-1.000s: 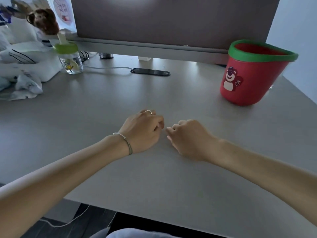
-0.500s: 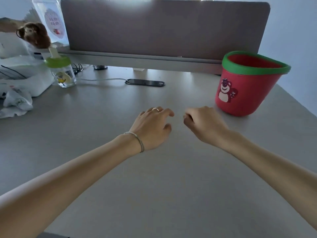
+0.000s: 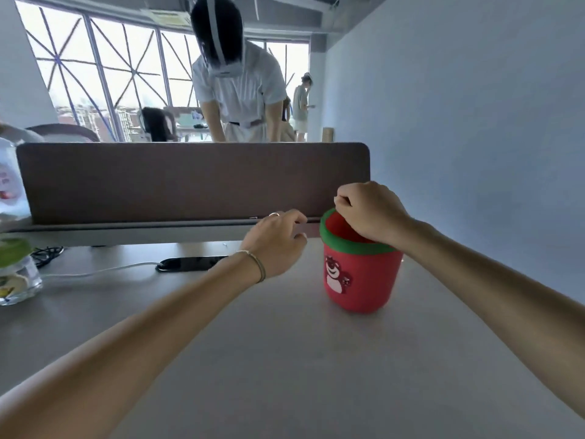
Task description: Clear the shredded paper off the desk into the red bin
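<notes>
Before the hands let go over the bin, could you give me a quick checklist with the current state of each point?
1. Right hand over the opening of the red bin: ok.
2. Left hand over the opening: not ok, beside the rim.
3. Bin upright on the desk: ok.
4. Paper actually pinched in the closed fingers: cannot tell.
5. Shreds left on the visible desk: ok, none seen.

Right hand (image 3: 372, 212), fingers curled, above the red bin (image 3: 359, 277); left hand (image 3: 275, 240) beside it.

The red bin (image 3: 361, 274) has a green rim and what looks like a pink bear print; the desk (image 3: 285, 359) is grey.
</notes>
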The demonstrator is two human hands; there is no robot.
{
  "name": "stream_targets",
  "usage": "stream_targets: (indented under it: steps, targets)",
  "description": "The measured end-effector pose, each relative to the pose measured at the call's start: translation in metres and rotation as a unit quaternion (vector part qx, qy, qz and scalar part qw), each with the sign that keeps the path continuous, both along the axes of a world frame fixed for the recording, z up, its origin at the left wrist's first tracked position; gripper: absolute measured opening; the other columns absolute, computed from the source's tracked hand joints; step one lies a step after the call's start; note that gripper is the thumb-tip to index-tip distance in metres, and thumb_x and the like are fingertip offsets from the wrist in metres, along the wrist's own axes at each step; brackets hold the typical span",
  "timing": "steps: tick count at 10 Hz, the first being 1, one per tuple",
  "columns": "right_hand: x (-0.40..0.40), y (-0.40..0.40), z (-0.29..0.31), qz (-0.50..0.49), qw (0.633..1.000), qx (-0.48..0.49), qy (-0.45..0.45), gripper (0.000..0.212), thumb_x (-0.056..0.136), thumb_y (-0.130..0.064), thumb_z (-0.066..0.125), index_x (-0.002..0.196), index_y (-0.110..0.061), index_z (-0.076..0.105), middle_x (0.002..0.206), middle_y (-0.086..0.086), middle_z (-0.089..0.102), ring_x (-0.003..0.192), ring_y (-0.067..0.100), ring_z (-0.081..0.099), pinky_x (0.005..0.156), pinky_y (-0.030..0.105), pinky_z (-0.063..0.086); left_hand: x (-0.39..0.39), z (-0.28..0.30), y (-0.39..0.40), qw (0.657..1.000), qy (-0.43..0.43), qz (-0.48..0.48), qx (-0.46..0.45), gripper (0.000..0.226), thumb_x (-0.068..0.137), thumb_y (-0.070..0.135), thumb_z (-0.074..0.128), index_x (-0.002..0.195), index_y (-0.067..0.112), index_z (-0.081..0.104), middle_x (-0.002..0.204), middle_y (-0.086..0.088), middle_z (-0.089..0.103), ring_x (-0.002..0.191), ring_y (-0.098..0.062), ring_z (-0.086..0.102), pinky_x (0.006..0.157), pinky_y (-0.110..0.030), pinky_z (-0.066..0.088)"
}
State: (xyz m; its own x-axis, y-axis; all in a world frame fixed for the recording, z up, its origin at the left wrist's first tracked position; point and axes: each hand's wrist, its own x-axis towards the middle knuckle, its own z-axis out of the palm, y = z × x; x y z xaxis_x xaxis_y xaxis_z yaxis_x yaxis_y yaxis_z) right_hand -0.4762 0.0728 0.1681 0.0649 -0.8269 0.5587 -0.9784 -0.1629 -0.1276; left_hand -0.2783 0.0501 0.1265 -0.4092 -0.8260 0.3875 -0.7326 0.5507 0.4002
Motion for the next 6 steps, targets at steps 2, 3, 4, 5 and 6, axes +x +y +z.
stream_targets:
  steps: [2, 3, 4, 5, 6]
  targets:
    - [-0.032, -0.013, 0.006, -0.046, 0.995, 0.085, 0.020, 0.043, 0.104, -0.032, 0.045, 0.068, -0.013, 0.060, 0.070, 0.003, 0.064, 0.072, 0.025, 0.062, 0.071, 0.039, 0.051, -0.037, 0.010, -0.025, 0.999, -0.003, -0.033, 0.013, 0.035, 0.095, 0.027, 0.050, 0.128, 0.024, 0.061, 0.125, 0.002, 0.065, 0.116, -0.017, 0.059, 0.095, -0.032, 0.046]
    - [-0.041, -0.014, 0.005, -0.079, 0.984, 0.148, 0.054, 0.044, 0.105, -0.035, 0.040, 0.076, -0.017, 0.068, 0.076, 0.001, 0.068, 0.074, 0.021, 0.063, 0.074, 0.038, 0.051, -0.045, 0.008, -0.035, 0.999, -0.002, -0.043, 0.013, 0.032, 0.094, 0.029, 0.050, 0.123, 0.027, 0.062, 0.122, 0.003, 0.066, 0.113, -0.016, 0.059, 0.095, -0.036, 0.048]
    - [-0.044, -0.017, 0.006, -0.106, 0.973, 0.184, 0.086, 0.038, 0.101, -0.035, 0.043, 0.082, -0.017, 0.072, 0.081, 0.003, 0.070, 0.078, 0.024, 0.065, 0.078, 0.040, 0.054, -0.047, 0.007, -0.039, 0.999, 0.002, -0.048, 0.010, 0.031, 0.093, 0.028, 0.050, 0.121, 0.027, 0.062, 0.121, 0.004, 0.066, 0.113, -0.016, 0.060, 0.096, -0.038, 0.049]
    - [-0.042, -0.019, 0.007, -0.123, 0.955, 0.234, 0.133, 0.028, 0.093, -0.024, 0.048, 0.092, -0.019, 0.075, 0.088, 0.004, 0.070, 0.081, 0.026, 0.066, 0.075, 0.037, 0.055, -0.042, 0.006, -0.042, 0.999, 0.008, -0.048, 0.013, 0.035, 0.095, 0.028, 0.052, 0.128, 0.026, 0.060, 0.124, 0.003, 0.065, 0.114, -0.016, 0.058, 0.095, -0.033, 0.046]
    - [-0.032, -0.025, 0.014, -0.112, 0.943, 0.280, 0.139, 0.032, 0.091, -0.022, 0.046, 0.106, -0.023, 0.075, 0.105, 0.005, 0.072, 0.094, 0.027, 0.068, 0.086, 0.044, 0.058, -0.031, 0.010, -0.041, 0.998, 0.049, -0.047, -0.007, 0.039, 0.095, 0.027, 0.053, 0.135, 0.027, 0.056, 0.128, 0.002, 0.064, 0.119, -0.014, 0.058, 0.100, -0.034, 0.047]
